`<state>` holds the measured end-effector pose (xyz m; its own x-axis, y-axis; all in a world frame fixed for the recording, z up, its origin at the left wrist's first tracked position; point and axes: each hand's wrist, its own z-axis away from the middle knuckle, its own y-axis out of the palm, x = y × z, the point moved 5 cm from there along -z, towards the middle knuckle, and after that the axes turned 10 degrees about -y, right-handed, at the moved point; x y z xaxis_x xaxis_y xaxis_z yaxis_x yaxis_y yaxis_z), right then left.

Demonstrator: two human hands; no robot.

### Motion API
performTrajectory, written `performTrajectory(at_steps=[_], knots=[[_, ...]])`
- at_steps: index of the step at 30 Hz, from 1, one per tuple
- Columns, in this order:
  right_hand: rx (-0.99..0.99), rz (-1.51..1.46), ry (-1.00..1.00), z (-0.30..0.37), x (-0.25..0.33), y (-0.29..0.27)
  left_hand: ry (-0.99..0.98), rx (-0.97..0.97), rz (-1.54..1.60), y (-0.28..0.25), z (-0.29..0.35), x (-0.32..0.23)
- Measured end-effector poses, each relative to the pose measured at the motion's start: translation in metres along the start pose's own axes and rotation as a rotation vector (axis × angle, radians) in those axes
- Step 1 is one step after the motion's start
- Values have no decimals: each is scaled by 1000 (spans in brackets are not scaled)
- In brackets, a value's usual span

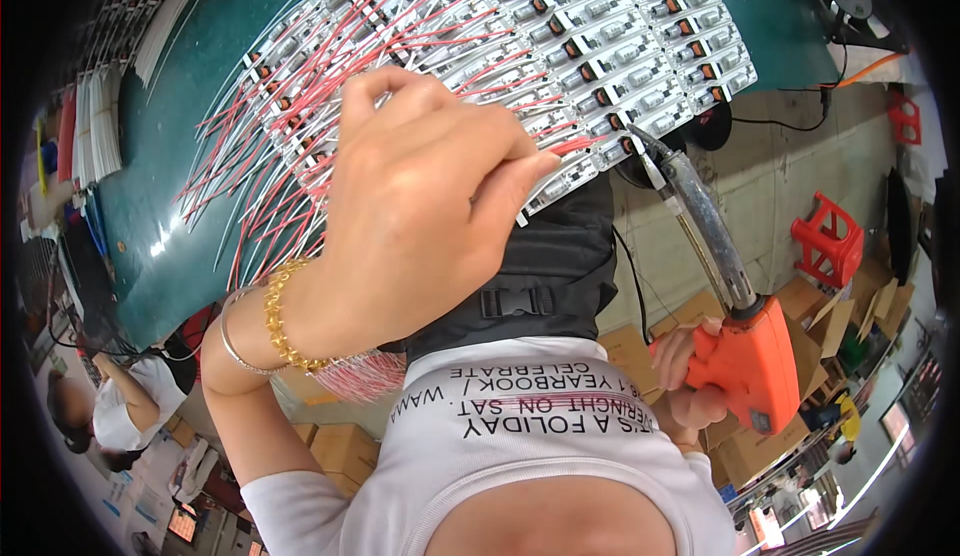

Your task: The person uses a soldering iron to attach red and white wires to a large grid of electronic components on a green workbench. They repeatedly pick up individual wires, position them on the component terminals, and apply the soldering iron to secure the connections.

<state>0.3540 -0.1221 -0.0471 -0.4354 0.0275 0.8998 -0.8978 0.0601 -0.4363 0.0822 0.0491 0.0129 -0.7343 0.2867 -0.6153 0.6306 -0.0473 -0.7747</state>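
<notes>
A panel of small white circuit boards [615,51] lies across the green work surface, each board carrying a few small parts. Red and white wires [290,106] fan out over its left and middle. My left hand [425,196] is over the panel's near edge, its thumb and forefinger pinched on a red wire [575,144] that runs to a board. From the right, my right hand [690,376] grips an orange soldering gun [765,361]. The gun's metal tip points at the board beside that wire's end; whether it touches is too small to tell.
Bundles of white wire [97,126] stand at the far left of the green table [150,276]. A red stool [830,241] and cardboard boxes [815,316] are on the floor to the right. Another person [140,401] is at the lower left. A black cable [790,126] crosses on the right.
</notes>
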Motion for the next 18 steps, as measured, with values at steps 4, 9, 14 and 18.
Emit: performTrajectory(at_steps=[4,9,14,18], knots=[[-43,44,72,11,-3,-3,32,40,-19,9,1,-6],[-54,-37,250,14,0,-4,40,59,-49,8,-2,-5],[263,44,-7,11,-7,-9,24,74,-68,8,0,-5],[163,183,-17,12,-4,-9,39,71,-76,9,-1,-7]])
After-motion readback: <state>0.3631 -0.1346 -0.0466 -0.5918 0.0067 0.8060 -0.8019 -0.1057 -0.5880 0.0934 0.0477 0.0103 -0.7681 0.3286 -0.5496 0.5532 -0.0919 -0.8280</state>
